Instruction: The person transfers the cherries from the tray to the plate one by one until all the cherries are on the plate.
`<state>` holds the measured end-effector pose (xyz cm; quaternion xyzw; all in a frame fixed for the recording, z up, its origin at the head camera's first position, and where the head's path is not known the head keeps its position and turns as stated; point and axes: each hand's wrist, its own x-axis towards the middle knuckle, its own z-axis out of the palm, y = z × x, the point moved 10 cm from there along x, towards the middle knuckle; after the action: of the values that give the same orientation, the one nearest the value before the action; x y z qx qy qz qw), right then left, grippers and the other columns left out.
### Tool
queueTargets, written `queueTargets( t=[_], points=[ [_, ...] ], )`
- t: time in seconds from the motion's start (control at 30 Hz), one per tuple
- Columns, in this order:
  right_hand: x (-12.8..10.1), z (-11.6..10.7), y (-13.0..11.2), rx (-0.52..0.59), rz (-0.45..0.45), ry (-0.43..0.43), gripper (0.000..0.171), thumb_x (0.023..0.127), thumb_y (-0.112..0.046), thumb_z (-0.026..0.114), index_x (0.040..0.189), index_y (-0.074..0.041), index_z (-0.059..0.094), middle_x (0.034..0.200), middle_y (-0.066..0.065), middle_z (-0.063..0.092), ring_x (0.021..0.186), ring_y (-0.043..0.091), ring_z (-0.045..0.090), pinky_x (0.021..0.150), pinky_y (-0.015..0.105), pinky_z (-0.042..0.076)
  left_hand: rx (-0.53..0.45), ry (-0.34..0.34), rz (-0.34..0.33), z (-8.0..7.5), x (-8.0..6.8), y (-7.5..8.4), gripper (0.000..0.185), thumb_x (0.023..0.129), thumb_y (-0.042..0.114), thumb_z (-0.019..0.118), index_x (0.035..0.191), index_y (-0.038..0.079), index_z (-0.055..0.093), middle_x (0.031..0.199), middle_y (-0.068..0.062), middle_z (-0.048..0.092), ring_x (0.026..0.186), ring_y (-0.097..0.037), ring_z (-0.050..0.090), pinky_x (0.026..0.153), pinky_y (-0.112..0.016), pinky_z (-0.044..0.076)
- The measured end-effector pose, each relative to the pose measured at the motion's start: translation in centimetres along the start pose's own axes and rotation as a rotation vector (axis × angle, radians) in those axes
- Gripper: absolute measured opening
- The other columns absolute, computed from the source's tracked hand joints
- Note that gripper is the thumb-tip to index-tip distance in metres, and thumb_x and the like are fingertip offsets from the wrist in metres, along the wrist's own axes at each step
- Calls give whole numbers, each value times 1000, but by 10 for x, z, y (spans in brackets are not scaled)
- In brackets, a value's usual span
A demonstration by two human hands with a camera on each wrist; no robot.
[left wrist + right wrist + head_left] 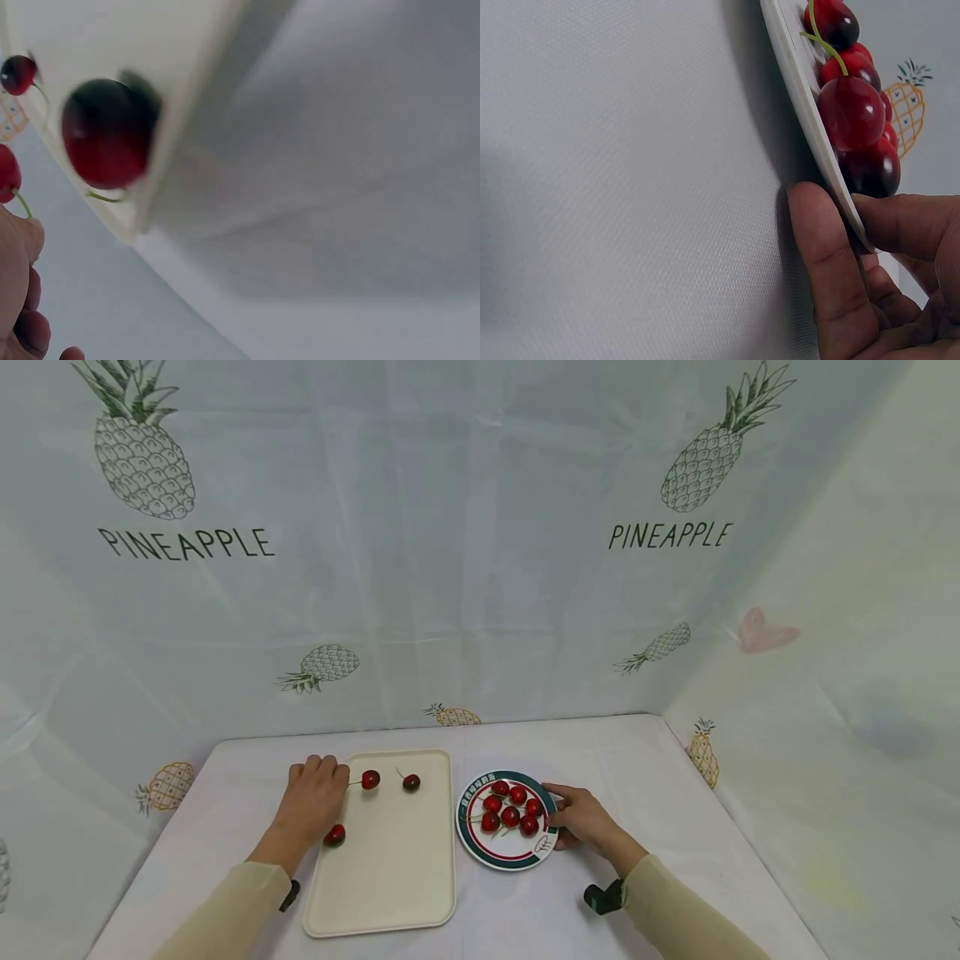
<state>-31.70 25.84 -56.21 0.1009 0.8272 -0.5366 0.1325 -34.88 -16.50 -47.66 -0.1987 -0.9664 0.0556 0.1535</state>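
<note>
My left hand (315, 793) is over the left edge of a cream tray (390, 868). Its thumb and fingers pinch the green stem of a red cherry (371, 779), also seen as a cherry (7, 174) at the left border of the left wrist view. A dark cherry (411, 782) with its stem lies near the tray's far side, and another cherry (335, 836) lies by the left rim, beside my wrist. My right hand (588, 820) grips the right rim of a round plate (495, 858), thumb above and fingers beneath. Several cherries (851, 112) are heaped on that plate.
Tray and plate stand side by side on a white-covered table (600, 743), a narrow gap between them. A pineapple-printed curtain (450, 568) rises behind the table and along its sides. A dark wrist strap (603, 897) shows under the right sleeve.
</note>
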Motion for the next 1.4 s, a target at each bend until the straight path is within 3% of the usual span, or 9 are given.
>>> queueTargets(
  t=[0.2,0.33,0.63,0.87,1.1,1.4],
  points=[
    [-1,0,0,3,-4,-5,69,90,-1,77,154,-14,54,106,16,60,71,24,69,62,36,62,-31,25,16,-17,4,17,5,103,3,60,103,3,55,94,-9,47,93,-34,43,87,-56,40],
    [-2,0,0,3,-8,-6,69,90,-1,77,154,-13,54,106,16,60,71,24,69,62,37,62,-64,58,25,-28,8,30,8,104,5,58,97,6,53,91,-9,46,90,-32,43,85,-54,39],
    [-2,0,-1,-10,-9,-7,70,90,-1,78,154,-14,54,110,16,62,72,24,69,63,37,62,-104,117,53,-37,15,62,16,103,10,62,90,9,53,87,-6,46,87,-29,42,83,-52,39],
    [1,-1,1,5,-5,-15,70,89,-2,78,154,-15,55,108,16,61,71,24,69,63,36,62,-124,173,112,-45,19,97,10,100,9,67,94,8,58,88,-6,49,87,-27,44,82,-48,40],
    [0,1,-2,28,-40,-54,70,89,0,76,154,-11,53,104,16,62,67,23,69,61,37,62,-127,122,199,-39,23,133,8,101,11,67,101,9,59,92,-5,49,90,-26,42,84,-45,39],
    [-2,0,-2,6,-32,-37,70,88,0,77,153,-12,55,103,14,59,67,23,67,60,36,61,-102,106,284,-39,26,170,6,104,16,63,103,10,62,94,-4,51,88,-23,40,81,-40,37]
  ],
)
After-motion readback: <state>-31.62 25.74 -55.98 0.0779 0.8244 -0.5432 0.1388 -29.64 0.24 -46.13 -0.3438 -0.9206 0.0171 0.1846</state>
